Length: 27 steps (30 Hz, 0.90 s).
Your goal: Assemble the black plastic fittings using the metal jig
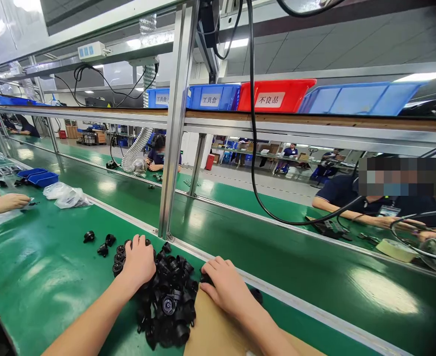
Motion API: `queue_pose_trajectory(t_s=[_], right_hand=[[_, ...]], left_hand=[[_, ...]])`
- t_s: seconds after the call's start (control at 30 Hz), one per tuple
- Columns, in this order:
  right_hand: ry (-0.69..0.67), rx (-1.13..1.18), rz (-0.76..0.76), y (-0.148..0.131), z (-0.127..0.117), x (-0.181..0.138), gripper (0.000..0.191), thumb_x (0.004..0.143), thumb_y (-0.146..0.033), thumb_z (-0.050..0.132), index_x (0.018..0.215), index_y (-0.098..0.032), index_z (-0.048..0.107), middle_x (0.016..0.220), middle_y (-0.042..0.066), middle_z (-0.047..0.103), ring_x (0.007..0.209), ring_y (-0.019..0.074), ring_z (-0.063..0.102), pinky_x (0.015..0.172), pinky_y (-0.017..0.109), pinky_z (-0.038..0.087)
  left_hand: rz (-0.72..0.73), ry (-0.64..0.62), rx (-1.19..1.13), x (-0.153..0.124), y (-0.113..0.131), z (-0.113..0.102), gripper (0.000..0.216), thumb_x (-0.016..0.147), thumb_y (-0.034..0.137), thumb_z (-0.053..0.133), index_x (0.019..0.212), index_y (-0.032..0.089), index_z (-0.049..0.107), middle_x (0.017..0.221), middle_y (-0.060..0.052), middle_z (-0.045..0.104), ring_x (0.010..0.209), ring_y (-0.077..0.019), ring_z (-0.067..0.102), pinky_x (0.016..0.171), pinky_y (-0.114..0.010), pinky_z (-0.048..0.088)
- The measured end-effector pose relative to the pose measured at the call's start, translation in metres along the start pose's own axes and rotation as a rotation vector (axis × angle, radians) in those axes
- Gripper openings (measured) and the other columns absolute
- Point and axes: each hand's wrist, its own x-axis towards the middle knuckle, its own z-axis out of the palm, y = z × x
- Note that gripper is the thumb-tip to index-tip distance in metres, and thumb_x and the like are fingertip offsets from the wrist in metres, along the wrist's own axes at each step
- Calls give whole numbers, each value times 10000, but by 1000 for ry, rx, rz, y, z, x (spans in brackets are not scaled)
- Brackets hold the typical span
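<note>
Glossy green tabletop (43, 277) fills the lower left; smooth, round-ended black parts (173, 269) heap at lower centre, too many to count, three loose ones (103, 249) to the left. Their axes point mixed ways; one circular end (168, 305) faces me. My left hand (140, 260) curls over parts, my right hand (224, 284) over one beside tan cardboard (216, 324); I cannot tell if either grips.

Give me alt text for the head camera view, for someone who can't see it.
A person's left hand is on small black parts heaped on a green workbench, the right hand over brown cardboard beside them. Blue bins and a red bin line a shelf beyond; a co-worker sits across.
</note>
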Motion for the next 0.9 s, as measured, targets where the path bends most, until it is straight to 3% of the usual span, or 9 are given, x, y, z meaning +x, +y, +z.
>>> queue_pose_trajectory(t_s=[0.17,0.27,0.37,0.5,0.6,0.7,0.8,0.9], right_hand=[[-10,11,54,8,2,-3,63,1002,-264,655,1037,-212,661,1034,84,746,1006,298,631,867,445,408],[-22,20,36,11,-1,-7,210,1013,-274,629,1217,-238,659,1111,97,748,1071,312,621,967,497,400],[-48,34,-14,15,-8,-12,306,964,-219,640,1262,-281,672,1188,92,708,1147,314,583,1038,510,389],[-91,53,-49,20,-11,-15,369,896,-72,569,1160,-278,725,1169,101,674,1142,311,562,974,472,419],[-76,75,-5,22,-8,-14,282,911,-90,573,1105,-229,723,1121,122,685,1095,323,566,947,490,418],[-26,128,62,21,-9,-12,334,992,-172,526,1294,-232,655,1174,129,684,1089,308,564,952,488,430],[123,432,184,19,-17,-8,413,1065,-309,457,1464,-293,561,1220,110,670,1153,300,537,1020,497,426],[313,1016,406,19,-28,-5,380,973,-503,654,1278,-277,677,1129,87,669,1116,295,550,1009,464,447]], left_hand=[[17,-50,-36,1,3,-3,413,825,81,580,1184,111,782,1468,-270,581,1454,-416,450,1171,-589,358],[5,-59,-41,1,5,-3,493,820,72,584,1286,92,742,1508,-282,549,1490,-427,410,1196,-607,322],[-11,-47,-40,0,6,-1,491,824,74,592,1292,82,739,1518,-294,532,1507,-446,383,1203,-624,295],[-21,-22,-43,3,5,4,467,829,62,599,1270,97,747,1488,-284,555,1500,-445,385,1202,-630,284],[-27,0,-49,5,4,8,432,838,70,626,1249,110,750,1448,-271,582,1486,-439,396,1198,-622,285],[-38,28,-67,8,2,11,362,839,85,668,1187,124,758,1432,-255,592,1482,-431,394,1194,-604,290],[-45,65,-119,11,0,11,263,835,109,713,1092,135,759,1401,-240,612,1470,-426,410,1183,-594,313],[-38,126,-215,13,0,5,178,831,125,736,1010,133,740,1414,-259,597,1478,-453,400,1178,-626,322]])
